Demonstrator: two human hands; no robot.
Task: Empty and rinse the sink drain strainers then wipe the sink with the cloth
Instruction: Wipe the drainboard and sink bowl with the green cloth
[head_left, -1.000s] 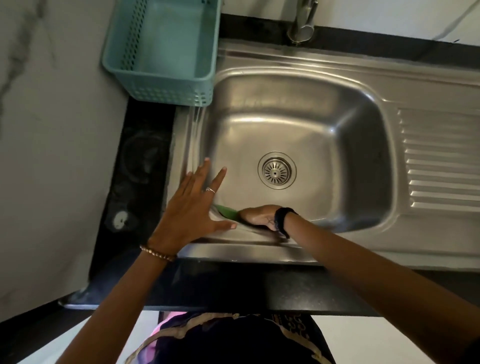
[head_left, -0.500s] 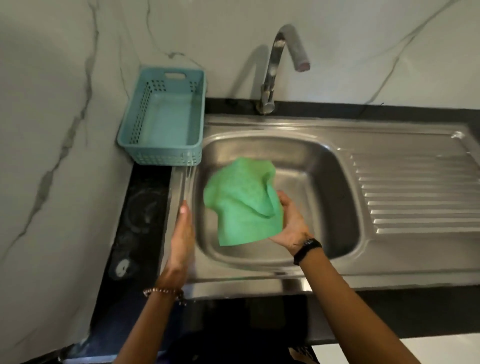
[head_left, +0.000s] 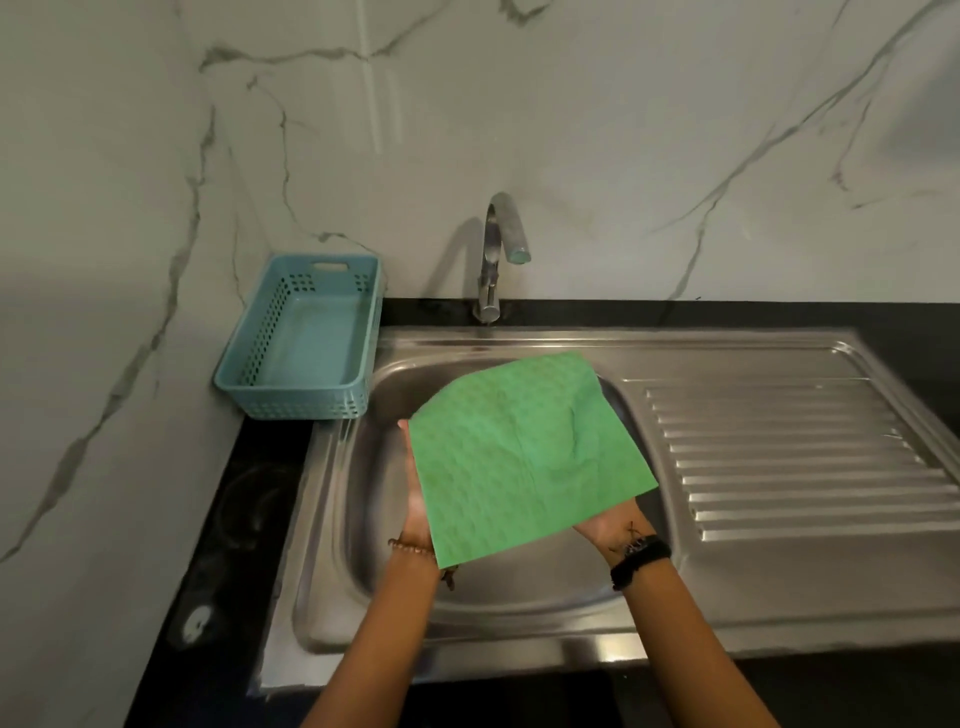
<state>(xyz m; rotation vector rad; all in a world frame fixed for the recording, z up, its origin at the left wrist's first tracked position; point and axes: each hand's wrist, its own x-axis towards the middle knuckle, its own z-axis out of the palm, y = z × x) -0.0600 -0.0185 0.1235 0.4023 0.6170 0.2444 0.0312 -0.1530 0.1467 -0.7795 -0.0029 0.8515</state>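
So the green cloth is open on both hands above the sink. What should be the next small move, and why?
Probably fold the green cloth in half into a pad. It lies spread flat across the left hand and the right hand, above the sink, touching no steel. A loose open sheet wipes poorly; a folded pad presses better. No water runs from the tap.

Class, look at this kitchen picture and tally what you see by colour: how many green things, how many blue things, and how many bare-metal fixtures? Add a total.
Green: 1, the cloth, spread open over both hands
Blue: 1, the basket
Bare metal: 2, the sink and the tap
Total: 4
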